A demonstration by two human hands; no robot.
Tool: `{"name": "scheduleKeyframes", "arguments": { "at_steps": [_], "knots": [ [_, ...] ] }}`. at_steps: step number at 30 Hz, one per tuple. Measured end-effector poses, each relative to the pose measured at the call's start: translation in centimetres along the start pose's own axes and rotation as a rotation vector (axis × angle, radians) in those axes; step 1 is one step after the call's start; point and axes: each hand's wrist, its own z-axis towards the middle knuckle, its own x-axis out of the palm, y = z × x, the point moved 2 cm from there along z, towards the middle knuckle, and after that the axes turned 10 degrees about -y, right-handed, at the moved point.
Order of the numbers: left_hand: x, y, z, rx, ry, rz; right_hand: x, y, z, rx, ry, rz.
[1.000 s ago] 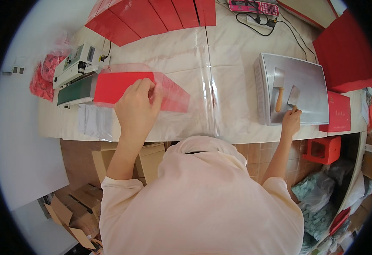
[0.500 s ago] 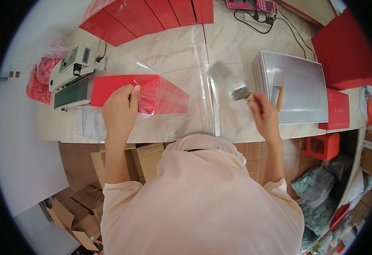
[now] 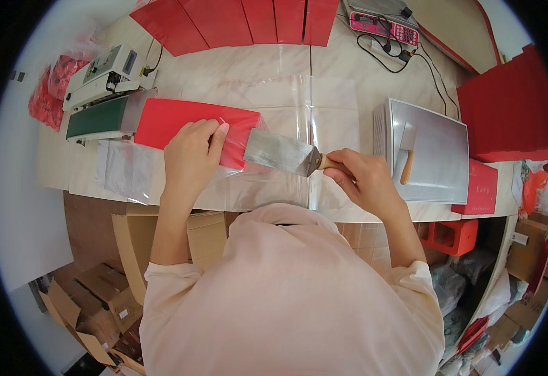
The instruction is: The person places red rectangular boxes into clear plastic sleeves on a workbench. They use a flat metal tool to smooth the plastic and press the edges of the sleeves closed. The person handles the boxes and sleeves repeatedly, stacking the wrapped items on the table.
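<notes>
A red box (image 3: 174,116) wrapped in loose clear plastic film (image 3: 254,122) lies on its side on the table. My left hand (image 3: 191,150) is closed over its near side, fingers curled and thumb along the top, holding box and film. The wooden handle of a wide flat metal scraper (image 3: 278,151) is gripped in my right hand (image 3: 361,178). The scraper's blade reaches left to the film-covered right end of the box and overlaps it. Whether the blade presses on the film, I cannot tell.
A sealing machine (image 3: 102,97) stands on the left. Several red boxes (image 3: 236,25) line the back. On the right, a second scraper (image 3: 407,153) rests on a silver metal plate (image 3: 446,175). Clear film sheets (image 3: 336,119) cover the table's middle. Cords (image 3: 434,72) trail behind.
My right hand has swung the scraper leftward, from over the bare film to the box's right end. My left hand keeps its hold on the box. The whole view has shifted slightly.
</notes>
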Motion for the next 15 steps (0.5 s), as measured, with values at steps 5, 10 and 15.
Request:
{"name": "scheduleKeyframes", "arguments": {
  "at_steps": [5,10,15],
  "knots": [
    [-0.9,0.2,-0.1,-0.084,-0.009,-0.058,-0.2,2.1,1.4,0.0,0.063,-0.04],
    [-3.5,0.0,-0.7,0.208,-0.077,-0.176,0.5,3.4,2.5,-0.006,0.144,-0.099],
    [-4.6,0.2,-2.2,0.455,0.043,-0.183,1.6,4.1,3.2,-0.056,0.122,-0.078]
  ]
}}
